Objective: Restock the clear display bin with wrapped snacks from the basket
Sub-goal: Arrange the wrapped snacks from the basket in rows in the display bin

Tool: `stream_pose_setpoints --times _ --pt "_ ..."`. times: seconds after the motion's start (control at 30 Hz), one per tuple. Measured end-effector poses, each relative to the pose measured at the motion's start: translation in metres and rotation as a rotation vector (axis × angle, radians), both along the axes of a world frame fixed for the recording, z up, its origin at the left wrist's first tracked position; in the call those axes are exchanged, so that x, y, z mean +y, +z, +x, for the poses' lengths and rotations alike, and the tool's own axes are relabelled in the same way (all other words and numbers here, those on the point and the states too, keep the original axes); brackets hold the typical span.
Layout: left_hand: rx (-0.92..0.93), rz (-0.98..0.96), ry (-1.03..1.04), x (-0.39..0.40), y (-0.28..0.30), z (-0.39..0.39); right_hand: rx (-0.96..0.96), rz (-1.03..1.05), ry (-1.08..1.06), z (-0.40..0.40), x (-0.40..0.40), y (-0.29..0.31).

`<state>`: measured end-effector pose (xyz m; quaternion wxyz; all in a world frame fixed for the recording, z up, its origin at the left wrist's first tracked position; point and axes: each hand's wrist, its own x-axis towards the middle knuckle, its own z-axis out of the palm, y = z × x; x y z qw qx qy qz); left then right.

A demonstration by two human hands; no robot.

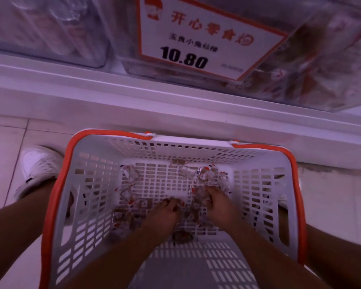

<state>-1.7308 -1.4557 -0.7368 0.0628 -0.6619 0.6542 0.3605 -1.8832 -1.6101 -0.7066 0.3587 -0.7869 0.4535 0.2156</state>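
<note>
A white slotted basket with an orange rim stands on the floor below me. Several small clear-wrapped snacks lie scattered over its bottom. Both my hands reach down inside it. My left hand has its fingers curled into a heap of snacks near the middle. My right hand is curled over another bunch just to the right. The clear display bin with a white and orange price card reading 10.80 sits on the shelf above, holding wrapped snacks.
A second clear bin stands on the shelf at the upper left. The white shelf edge runs across the view between bins and basket. My white shoe is on the tiled floor left of the basket.
</note>
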Motion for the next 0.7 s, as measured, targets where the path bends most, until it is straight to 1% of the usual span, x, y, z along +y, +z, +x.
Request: stream_pose_setpoints --times 0.07,0.17,0.23,0.33,0.37,0.4,0.47,0.5,0.57,0.63,0.67,0.7 --pt "-0.028 0.013 0.035 0.002 -0.002 -0.004 0.039 0.048 -0.051 -0.019 0.000 0.004" --pt "-0.055 -0.082 0.052 0.011 0.002 -0.007 0.033 0.107 -0.086 -0.034 0.015 0.014" --pt "-0.089 -0.143 0.058 0.018 0.002 -0.008 0.027 0.135 0.013 -0.035 0.030 0.014" --pt "-0.166 -0.214 0.082 0.025 0.002 -0.006 0.126 0.178 0.197 -0.020 0.052 0.007" --pt "-0.179 -0.246 0.079 0.025 0.002 -0.005 0.169 0.156 0.232 -0.014 0.061 0.004" --pt "-0.197 -0.257 0.067 0.023 0.003 -0.004 0.221 0.118 0.220 -0.009 0.071 0.003" --pt "-0.202 -0.264 0.068 0.020 0.007 -0.005 0.296 -0.043 0.145 0.001 0.091 0.004" --pt "-0.203 -0.260 0.070 0.019 0.009 -0.006 0.289 -0.138 0.134 0.006 0.099 0.005" --pt "-0.195 -0.228 0.076 0.019 0.011 -0.007 0.272 -0.286 0.231 0.012 0.109 0.012" --pt "-0.173 -0.217 0.055 0.023 0.010 -0.011 0.307 -0.283 0.256 0.012 0.109 0.015" --pt "-0.154 -0.181 0.043 0.025 0.011 -0.012 0.312 -0.287 0.243 0.012 0.107 0.012" --pt "-0.158 -0.160 0.044 0.027 0.011 -0.013 0.322 -0.246 0.230 0.010 0.104 0.005"
